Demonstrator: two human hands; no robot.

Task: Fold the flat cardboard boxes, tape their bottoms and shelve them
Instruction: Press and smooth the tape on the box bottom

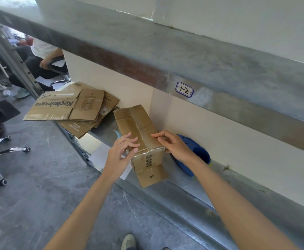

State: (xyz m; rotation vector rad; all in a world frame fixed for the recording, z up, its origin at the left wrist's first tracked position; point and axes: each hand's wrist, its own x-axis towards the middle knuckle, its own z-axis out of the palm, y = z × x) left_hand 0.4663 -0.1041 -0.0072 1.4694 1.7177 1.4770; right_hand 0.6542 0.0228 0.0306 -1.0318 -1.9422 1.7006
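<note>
A small folded cardboard box (138,127) lies bottom up on the metal shelf (183,186), its two bottom flaps meeting along a taped seam. My left hand (122,150) presses straight fingers on the left flap near the front corner. My right hand (172,145) rests its fingers on the right flap, the thumb tucked against the box's right side. A flap marked "#8" hangs over the shelf's front edge. A stack of flat cardboard boxes (71,105) lies further left on the same shelf.
A blue tape dispenser (198,154) sits on the shelf just right of the box, partly behind my right hand. An upper shelf beam (165,56) with a label "1-2" runs overhead. A seated person (41,58) and office chair bases (1,154) are at left.
</note>
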